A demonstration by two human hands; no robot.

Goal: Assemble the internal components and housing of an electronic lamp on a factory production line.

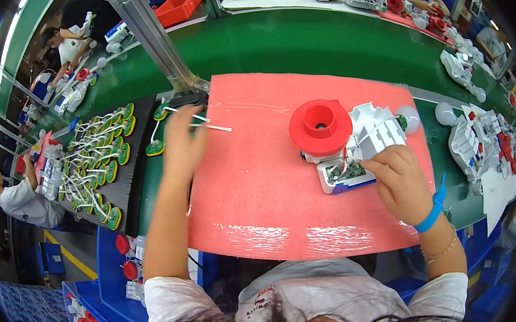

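Two leads (pixel 219 128) over the mat (pixel 250 179)'s left edge may tangle if the left hand (pixel 185 139), fingers too blurred to tell, hurries, while the right hand (pixel 401 183) seems pressing fingers together.

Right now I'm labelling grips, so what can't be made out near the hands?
In the head view:
Left hand: motion blur obscures whether its fingers grip a white cable.
Right hand: its fingers cover whatever they might hold.
Circuit board: components too small to identify.
Red flanged cup: covers what lies beneath.
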